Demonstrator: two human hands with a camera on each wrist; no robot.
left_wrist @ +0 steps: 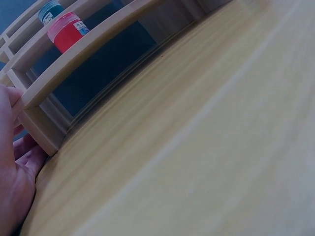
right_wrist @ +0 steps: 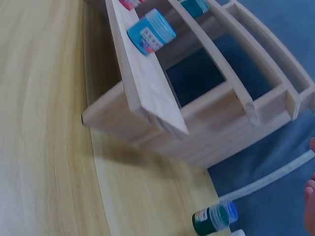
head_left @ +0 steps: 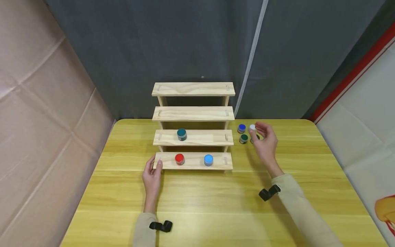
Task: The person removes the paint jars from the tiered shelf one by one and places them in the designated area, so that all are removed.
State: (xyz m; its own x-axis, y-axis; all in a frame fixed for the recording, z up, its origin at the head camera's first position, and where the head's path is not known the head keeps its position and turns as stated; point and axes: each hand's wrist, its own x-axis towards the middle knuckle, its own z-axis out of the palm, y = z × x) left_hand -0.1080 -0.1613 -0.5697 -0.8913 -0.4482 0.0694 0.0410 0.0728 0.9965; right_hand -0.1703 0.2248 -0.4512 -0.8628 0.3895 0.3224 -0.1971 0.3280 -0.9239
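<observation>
A four-step wooden rack [head_left: 193, 137] stands at the table's back. My left hand [head_left: 152, 176] grips the left end of its lowest step, thumb on top and fingers at the side panel. A red-lidded jar [head_left: 179, 159] and a light blue jar [head_left: 208, 160] sit on that step. On the step above is a teal jar [head_left: 182, 134]. Right of the rack, my right hand [head_left: 266, 142] hovers with loosely bent fingers over a white-lidded jar [head_left: 252, 127] and a partly hidden dark jar [head_left: 255, 138]. Beside them stand a dark blue jar [head_left: 241, 128] and a green jar [head_left: 243, 139].
The wooden table [head_left: 197, 206] extends in front of the rack. A dark grey curtain [head_left: 185, 44] hangs right behind it. Pale panels [head_left: 46, 113] flank the table on the left, with a white and red one [head_left: 364, 113] on the right.
</observation>
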